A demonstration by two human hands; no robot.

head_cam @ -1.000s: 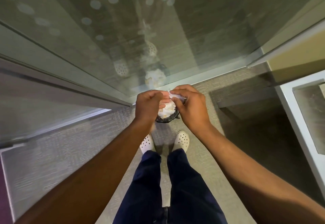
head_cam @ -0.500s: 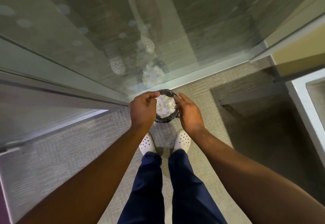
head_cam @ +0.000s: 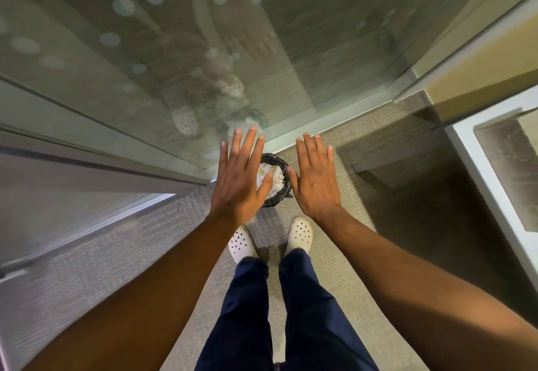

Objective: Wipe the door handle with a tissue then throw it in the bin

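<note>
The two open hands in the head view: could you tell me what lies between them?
In the head view, the small dark bin filled with crumpled white tissue shows between the left hand and right hand.

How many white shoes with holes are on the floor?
2. The left shoe sits below the left hand; the right shoe sits below the right hand. Both stand just before the bin. The glass also reflects them.

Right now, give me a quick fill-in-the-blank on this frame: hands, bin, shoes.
1. Both hands, left and right, are ____ and hold nothing.
2. The crumpled tissues lie inside the ____.
3. The bin stands on the carpet in front of the white ____.

Missing: open; bin; shoes
</note>
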